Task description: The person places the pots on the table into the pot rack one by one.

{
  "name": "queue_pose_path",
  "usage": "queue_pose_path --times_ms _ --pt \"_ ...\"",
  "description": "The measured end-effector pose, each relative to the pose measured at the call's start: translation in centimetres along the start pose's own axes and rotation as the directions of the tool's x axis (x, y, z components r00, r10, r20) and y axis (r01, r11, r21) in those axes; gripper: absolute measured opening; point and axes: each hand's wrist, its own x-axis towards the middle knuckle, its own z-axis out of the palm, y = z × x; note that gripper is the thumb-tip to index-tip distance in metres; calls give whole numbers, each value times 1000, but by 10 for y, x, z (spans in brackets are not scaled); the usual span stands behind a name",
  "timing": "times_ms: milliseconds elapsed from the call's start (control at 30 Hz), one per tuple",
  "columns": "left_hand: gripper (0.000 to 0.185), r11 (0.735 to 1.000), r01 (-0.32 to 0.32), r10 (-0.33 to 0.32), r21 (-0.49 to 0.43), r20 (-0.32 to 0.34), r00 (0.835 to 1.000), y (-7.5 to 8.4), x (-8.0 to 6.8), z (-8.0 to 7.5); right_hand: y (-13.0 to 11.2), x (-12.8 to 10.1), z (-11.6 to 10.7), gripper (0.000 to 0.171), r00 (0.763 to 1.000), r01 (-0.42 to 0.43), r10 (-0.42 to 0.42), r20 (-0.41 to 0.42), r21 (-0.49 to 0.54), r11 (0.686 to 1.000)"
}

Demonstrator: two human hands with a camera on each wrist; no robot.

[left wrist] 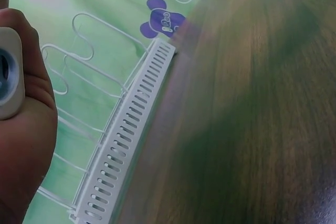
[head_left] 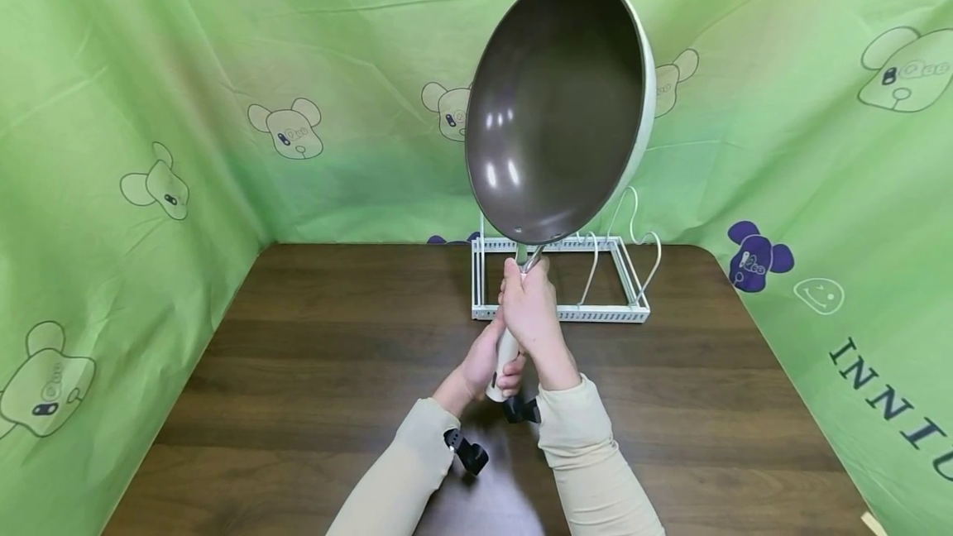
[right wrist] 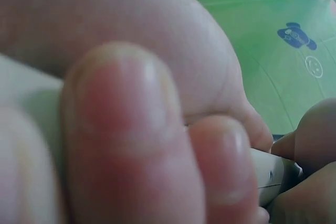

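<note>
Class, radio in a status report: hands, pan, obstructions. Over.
Left hand low, right hand higher, both gripping handle. Pan raised above table. Pan partly hides white rack behind.

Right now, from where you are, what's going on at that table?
A person's right hand and left hand are both gripping the pale handle of a large pan, the right nearer the bowl and the left lower down, near the handle's end. The pan is held up off the table, and the head view shows its dark inside. A white rack with wire dividers stands toward the table's far edge.
</note>
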Motion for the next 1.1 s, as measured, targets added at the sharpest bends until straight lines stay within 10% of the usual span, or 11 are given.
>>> queue_pose_path --times_ms 500,1100 --pt "68 985 4 30 -173 193 981 -4 -2 -1 -3 -6 -1 28 999 22 -18 27 -145 989" --pt "68 979 26 21 -201 228 974 -7 -6 -2 -1 -9 2 29 995 95 -81 59 -276 957"
